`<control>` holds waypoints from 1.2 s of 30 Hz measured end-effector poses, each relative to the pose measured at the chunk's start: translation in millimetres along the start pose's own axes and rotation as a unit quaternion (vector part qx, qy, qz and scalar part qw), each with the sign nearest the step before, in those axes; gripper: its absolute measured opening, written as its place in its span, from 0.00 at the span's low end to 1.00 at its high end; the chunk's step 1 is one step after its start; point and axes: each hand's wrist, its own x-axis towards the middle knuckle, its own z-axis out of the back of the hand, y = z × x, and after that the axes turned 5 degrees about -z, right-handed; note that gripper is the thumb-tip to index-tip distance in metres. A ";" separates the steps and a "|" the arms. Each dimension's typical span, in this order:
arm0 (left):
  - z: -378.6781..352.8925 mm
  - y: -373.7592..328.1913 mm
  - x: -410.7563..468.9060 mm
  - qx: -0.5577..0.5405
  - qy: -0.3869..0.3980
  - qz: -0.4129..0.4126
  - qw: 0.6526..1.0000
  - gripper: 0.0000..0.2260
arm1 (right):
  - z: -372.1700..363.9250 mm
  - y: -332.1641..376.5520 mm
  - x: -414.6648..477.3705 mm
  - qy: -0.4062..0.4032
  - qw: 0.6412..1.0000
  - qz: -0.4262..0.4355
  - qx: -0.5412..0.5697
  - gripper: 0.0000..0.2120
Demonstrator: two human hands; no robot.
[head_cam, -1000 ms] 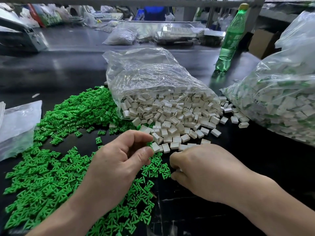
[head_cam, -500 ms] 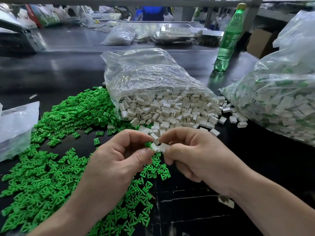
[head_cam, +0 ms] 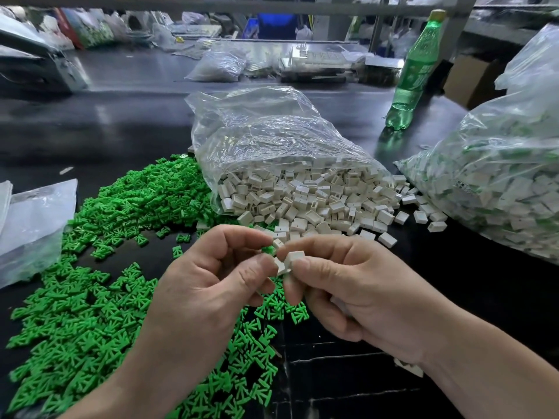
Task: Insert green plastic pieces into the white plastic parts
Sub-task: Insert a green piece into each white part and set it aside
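Insertion in hand above the tabletop [head_cam: 453, 297].
Right hand [head_cam: 357, 294] pinches a white part [head_cam: 294, 257]; left hand [head_cam: 211, 285] pinches a green piece [head_cam: 268, 249] just beside it. Risk: misalignment jams the piece, or the grip slips.

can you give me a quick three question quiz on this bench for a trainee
1. True or false: the open clear plastic bag in the middle spills small white plastic housings onto the black table.
2. Which side of that bag is the loose pile of green plastic inserts on: A left, B right?
3. Fill in: the right hand pinches a ____ part at its fingertips, close to the left hand.

Key: 1 true; 2 A; 3 white.
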 end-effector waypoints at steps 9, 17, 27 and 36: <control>-0.5 -1.4 -1.3 0.009 0.010 -0.005 1.000 0.09 | -0.9 -1.9 -0.4 -0.042 0.997 0.035 -0.053 0.07; -1.7 -2.8 -1.6 0.018 -0.003 0.003 1.000 0.08 | 0.1 -2.8 4.2 -0.089 0.995 -0.017 -0.042 0.03; -3.8 -6.1 -1.9 0.003 -0.001 0.008 1.000 0.08 | -3.2 0.9 2.4 -0.010 0.985 -0.048 0.166 0.03; -3.5 -7.5 -4.5 0.070 -0.008 -0.006 0.998 0.07 | -6.9 -1.5 0.8 -0.051 0.998 -0.024 0.037 0.05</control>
